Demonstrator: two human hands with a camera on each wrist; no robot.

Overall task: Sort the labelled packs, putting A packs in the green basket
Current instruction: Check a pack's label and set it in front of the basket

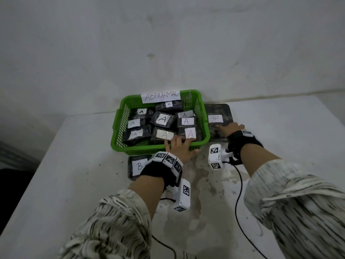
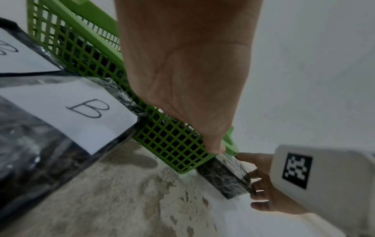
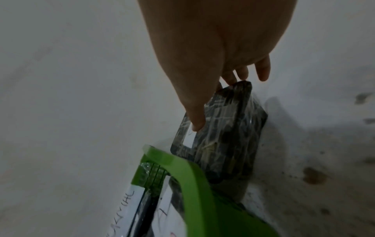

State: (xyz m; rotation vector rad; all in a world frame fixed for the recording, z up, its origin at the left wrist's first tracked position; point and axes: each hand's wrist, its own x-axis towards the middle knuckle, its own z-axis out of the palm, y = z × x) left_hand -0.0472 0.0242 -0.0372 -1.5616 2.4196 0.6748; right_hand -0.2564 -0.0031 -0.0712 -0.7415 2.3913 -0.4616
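Note:
The green basket, labelled ABNORMAL, holds several dark packs marked A. My left hand grips its near rim, fingers inside by a red-lettered A pack and thumb on the outer wall. A dark B pack lies against the basket's right side. My right hand grips its near end, thumb on top and fingers curled round the edge. Another B pack lies under my left wrist.
The white table has a rough brownish stain in front of the basket. A bare wall stands right behind the basket. Black cables trail from both wrists. The left wrist view shows a second B label beyond the near B pack.

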